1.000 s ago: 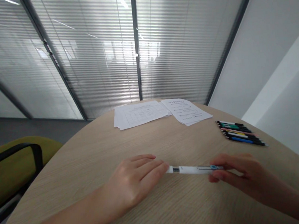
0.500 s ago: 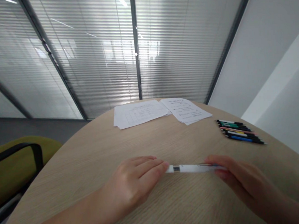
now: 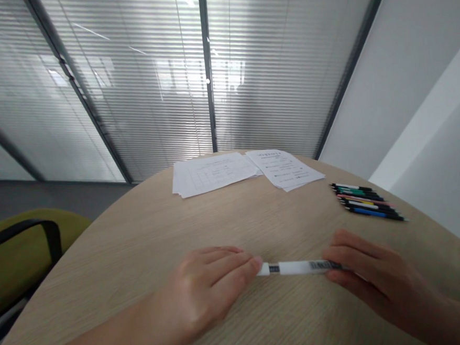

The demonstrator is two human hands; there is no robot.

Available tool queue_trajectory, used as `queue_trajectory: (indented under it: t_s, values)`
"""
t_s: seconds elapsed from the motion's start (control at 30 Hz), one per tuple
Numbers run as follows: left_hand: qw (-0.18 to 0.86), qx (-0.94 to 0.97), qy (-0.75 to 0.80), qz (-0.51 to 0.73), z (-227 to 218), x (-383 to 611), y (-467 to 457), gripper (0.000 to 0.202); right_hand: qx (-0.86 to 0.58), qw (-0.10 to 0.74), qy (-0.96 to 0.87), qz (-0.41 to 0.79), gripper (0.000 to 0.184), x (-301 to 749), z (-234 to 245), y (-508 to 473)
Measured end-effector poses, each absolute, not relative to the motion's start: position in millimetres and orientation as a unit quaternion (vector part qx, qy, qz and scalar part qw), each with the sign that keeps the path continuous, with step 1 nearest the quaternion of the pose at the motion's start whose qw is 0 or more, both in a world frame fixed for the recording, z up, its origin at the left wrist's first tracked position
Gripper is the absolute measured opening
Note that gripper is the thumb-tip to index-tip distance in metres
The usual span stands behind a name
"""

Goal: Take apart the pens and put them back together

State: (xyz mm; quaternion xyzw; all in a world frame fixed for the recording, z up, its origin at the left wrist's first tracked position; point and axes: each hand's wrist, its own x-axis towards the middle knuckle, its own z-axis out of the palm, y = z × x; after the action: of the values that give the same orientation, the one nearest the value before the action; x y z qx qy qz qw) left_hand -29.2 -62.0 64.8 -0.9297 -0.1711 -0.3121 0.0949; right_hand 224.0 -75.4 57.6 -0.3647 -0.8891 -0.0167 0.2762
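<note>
A white pen (image 3: 295, 267) with dark print on its barrel lies level across the wooden table (image 3: 133, 253) between my hands. The fingertips of my left hand (image 3: 210, 284) touch the pen's left end, with the fingers close together. My right hand (image 3: 370, 262) covers the pen's right end, its fingers pressing on the barrel and hiding the tip.
Two stacks of printed paper (image 3: 214, 174) lie at the far edge of the round table. A row of several coloured pens (image 3: 368, 202) lies at the right. An olive chair (image 3: 18, 250) stands at the left, and a glass wall with blinds (image 3: 130, 95) stands behind.
The white pen has rolled about its length: the blue part no longer shows, and dark print has come up. It sits slightly nearer to me, and my right fingers have shifted along it.
</note>
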Motion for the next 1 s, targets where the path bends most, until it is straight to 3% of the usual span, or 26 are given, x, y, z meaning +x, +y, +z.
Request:
queue_trajectory:
  t_s: [0.13, 0.23, 0.53, 0.73, 1.0]
  values:
    - [0.141, -0.922, -0.169, -0.319, 63, -30, -64, 0.030, -0.385, 0.269, -0.882, 0.036, 0.024, 218, 54, -81]
    - [0.166, -0.915, -0.170, -0.326, 62, -29, -63, 0.028, -0.371, 0.289, -0.883, -0.005, 0.020, 214, 49, -88]
    - [0.154, -0.905, -0.170, -0.358, 63, -22, -63, 0.032, -0.317, 0.306, -0.898, -0.026, 0.013, 215, 50, -84]
    - [0.149, -0.937, -0.142, -0.283, 72, -18, -69, 0.037, -0.330, 0.276, -0.903, 0.013, 0.024, 212, 45, -84]
    - [0.123, -0.933, -0.154, -0.302, 72, -17, -70, 0.034, -0.338, 0.314, -0.887, -0.029, 0.015, 211, 43, -86]
